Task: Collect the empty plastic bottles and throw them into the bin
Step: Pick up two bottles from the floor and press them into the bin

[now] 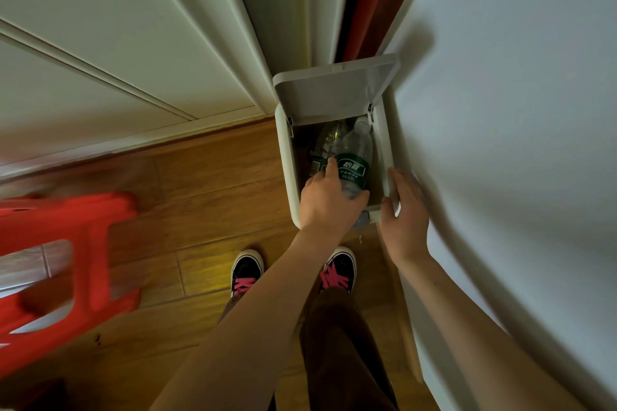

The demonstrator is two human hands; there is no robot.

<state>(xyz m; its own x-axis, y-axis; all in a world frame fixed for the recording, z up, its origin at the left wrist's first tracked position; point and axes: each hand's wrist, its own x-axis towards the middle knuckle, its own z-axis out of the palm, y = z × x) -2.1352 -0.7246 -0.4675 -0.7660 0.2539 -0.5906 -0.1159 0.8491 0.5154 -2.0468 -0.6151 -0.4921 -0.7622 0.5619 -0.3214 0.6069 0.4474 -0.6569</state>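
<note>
A white rectangular bin [285,157] stands on the floor in the corner, its lid [334,90] tipped up at the far side. Over its opening my left hand [329,200] grips a clear plastic bottle with a dark green label [355,157], neck pointing away from me into the bin. A second clear bottle [322,143] lies beside it inside the bin. My right hand [405,220] rests on the bin's near right corner, fingers against the rim.
A white wall or appliance side [500,143] crowds the bin's right. White panelled doors [117,60] run along the left back. A red plastic stool [63,260] stands on the wooden floor [207,183] at left. My shoes [247,269] are just before the bin.
</note>
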